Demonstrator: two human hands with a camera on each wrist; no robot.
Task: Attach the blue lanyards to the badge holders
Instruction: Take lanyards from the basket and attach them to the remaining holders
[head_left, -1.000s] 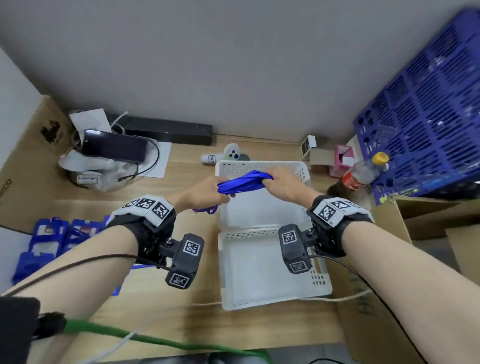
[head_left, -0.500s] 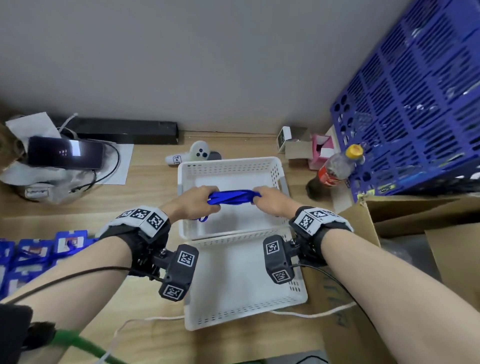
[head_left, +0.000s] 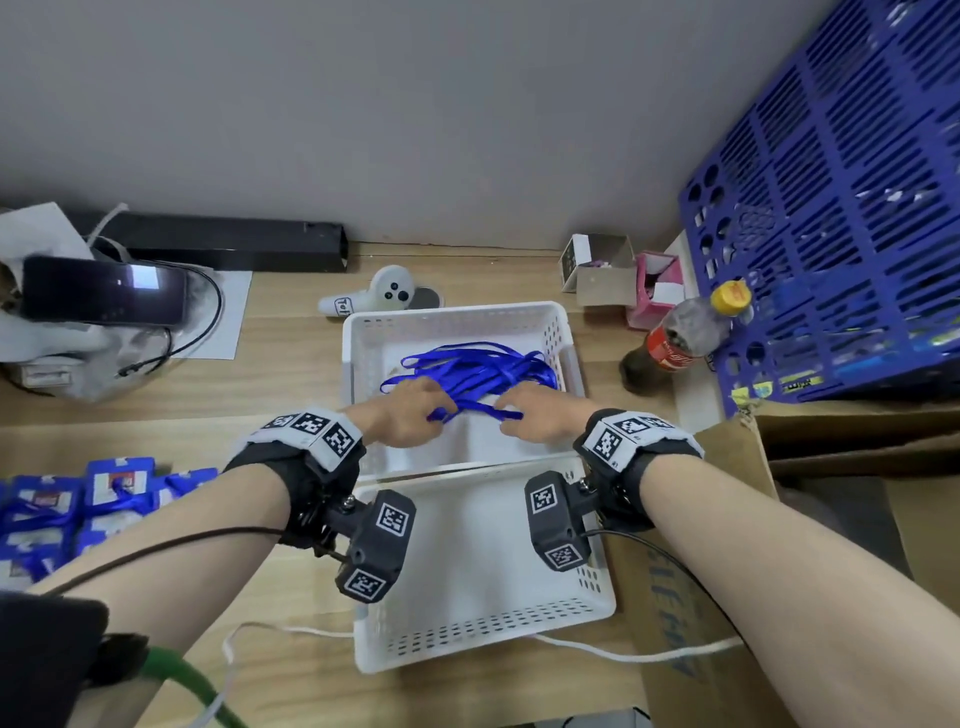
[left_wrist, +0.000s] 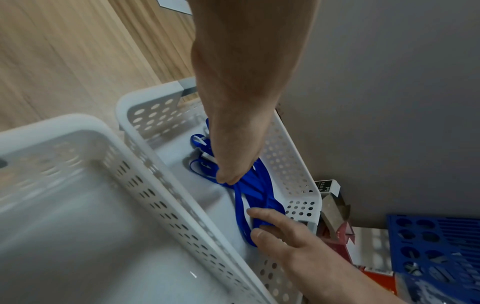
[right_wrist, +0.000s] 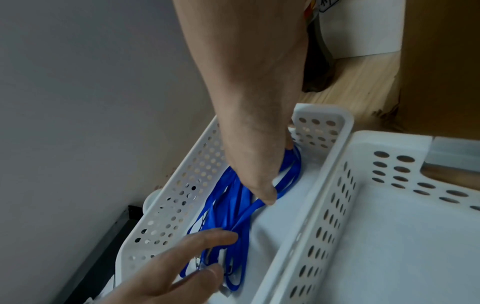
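Badge holders (head_left: 98, 499) in blue lie heaped at the left edge of the desk (head_left: 270, 384), well apart from the baskets. Past them the left hand (head_left: 402, 415) reaches into the far white basket (head_left: 358, 358), its fingers curled down onto the bundle of blue lanyards (head_left: 478, 371) that lies loose on the basket floor. Just right of it the right hand (head_left: 537, 418) pinches strands at the bundle's other end, thumb and fingers bent around them. A second white basket (head_left: 483, 639) sits nearer, touching the first. A cola bottle (head_left: 675, 340) and a blue crate (head_left: 831, 208) stand at the right.
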